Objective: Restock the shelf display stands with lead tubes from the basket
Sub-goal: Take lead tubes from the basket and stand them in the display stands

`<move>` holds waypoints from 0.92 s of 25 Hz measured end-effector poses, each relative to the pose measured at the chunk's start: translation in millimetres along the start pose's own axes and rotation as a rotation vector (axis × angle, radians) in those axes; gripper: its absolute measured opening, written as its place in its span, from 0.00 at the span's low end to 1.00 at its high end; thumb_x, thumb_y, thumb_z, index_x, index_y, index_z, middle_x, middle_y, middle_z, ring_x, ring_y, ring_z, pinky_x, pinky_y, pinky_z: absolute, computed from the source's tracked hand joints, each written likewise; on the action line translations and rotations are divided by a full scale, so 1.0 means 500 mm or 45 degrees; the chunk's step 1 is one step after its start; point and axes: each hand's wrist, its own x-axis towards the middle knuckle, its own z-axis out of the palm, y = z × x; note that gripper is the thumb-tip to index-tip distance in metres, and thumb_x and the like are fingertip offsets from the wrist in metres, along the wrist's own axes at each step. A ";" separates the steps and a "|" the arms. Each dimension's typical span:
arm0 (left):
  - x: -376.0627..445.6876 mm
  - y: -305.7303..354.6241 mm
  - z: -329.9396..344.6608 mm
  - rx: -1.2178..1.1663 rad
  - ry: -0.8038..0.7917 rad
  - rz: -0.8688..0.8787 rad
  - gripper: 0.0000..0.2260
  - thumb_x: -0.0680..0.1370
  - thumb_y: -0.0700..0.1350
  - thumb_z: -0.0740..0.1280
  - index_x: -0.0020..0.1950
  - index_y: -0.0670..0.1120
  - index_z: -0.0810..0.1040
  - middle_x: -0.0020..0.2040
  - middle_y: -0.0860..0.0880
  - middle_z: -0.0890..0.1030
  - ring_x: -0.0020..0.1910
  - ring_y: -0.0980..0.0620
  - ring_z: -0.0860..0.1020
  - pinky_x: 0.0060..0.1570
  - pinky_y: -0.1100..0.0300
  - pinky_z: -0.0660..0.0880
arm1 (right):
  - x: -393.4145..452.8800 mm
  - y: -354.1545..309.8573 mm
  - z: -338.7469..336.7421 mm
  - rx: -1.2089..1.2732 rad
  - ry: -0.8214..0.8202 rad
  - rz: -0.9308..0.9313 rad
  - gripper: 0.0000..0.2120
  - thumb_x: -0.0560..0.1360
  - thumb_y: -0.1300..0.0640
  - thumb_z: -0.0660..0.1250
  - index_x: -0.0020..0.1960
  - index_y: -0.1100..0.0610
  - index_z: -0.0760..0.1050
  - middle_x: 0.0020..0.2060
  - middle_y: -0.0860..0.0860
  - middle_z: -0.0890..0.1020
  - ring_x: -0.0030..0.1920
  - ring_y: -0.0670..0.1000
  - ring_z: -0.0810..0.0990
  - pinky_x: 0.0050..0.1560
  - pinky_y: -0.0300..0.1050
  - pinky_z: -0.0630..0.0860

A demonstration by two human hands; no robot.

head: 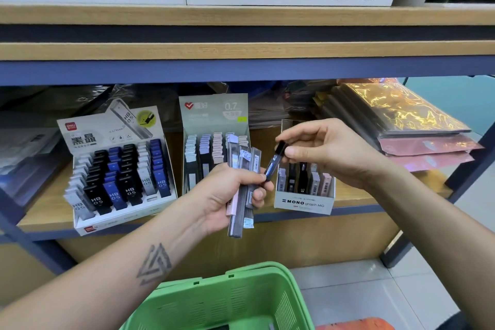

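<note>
So right now your left hand (230,190) is wrapped around a bunch of lead tubes (245,185), held roughly upright with the tops fanned out a bit, in front of the middle 0.7 stand (214,126). Your right hand (329,153) is pinching one dark tube (276,159) between thumb and fingertips, other fingers loosely curled. That tube is tilted, top end up by your thumb and the bottom end pointing down-left, almost touching the left hand's knuckles.

What matters for the next move: the Mono box (305,195) sits right under and just behind your right hand, and the dark tube looks to me like it matches the black ones already standing in there. So the right hand is clearly the nearer one, the left is off to the side of it. The slots in that box run upright, so I reckon you'd need to swing the tube from its slant to vertical, then drop it straight down into a gap. Can't really tell which slot is free from here, too small.

The Deli stand (117,169) on the far left looks pretty full already. The basket (241,300) is down below between your forearms, well apart from the shelf (353,198), and I can't see what's left inside it.
</note>
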 end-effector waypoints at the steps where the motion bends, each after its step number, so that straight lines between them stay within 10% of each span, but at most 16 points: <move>1: 0.002 -0.002 0.004 0.010 -0.001 0.003 0.10 0.78 0.30 0.64 0.58 0.37 0.74 0.37 0.38 0.79 0.26 0.52 0.74 0.28 0.63 0.73 | -0.004 -0.001 -0.002 -0.013 -0.008 0.008 0.14 0.72 0.64 0.73 0.58 0.62 0.82 0.45 0.60 0.86 0.47 0.55 0.86 0.48 0.42 0.81; 4: 0.011 -0.008 0.016 0.058 0.020 0.052 0.09 0.78 0.31 0.66 0.57 0.36 0.75 0.40 0.37 0.80 0.27 0.51 0.74 0.29 0.62 0.73 | -0.007 0.002 -0.011 -0.054 0.072 0.036 0.14 0.74 0.67 0.72 0.59 0.62 0.81 0.43 0.60 0.86 0.44 0.55 0.86 0.45 0.41 0.81; 10: 0.025 -0.013 0.030 0.070 0.046 0.064 0.08 0.77 0.33 0.68 0.56 0.34 0.77 0.40 0.37 0.82 0.27 0.51 0.74 0.29 0.62 0.73 | 0.019 -0.001 -0.128 -0.541 0.919 -0.134 0.12 0.73 0.64 0.76 0.56 0.56 0.83 0.46 0.47 0.86 0.46 0.41 0.85 0.51 0.35 0.81; 23: 0.029 -0.016 0.015 0.099 0.032 0.042 0.09 0.77 0.32 0.68 0.57 0.33 0.77 0.41 0.36 0.80 0.28 0.51 0.74 0.28 0.62 0.73 | 0.102 0.071 -0.096 -0.916 0.845 -0.217 0.08 0.75 0.62 0.74 0.54 0.58 0.83 0.47 0.49 0.84 0.49 0.48 0.82 0.55 0.43 0.79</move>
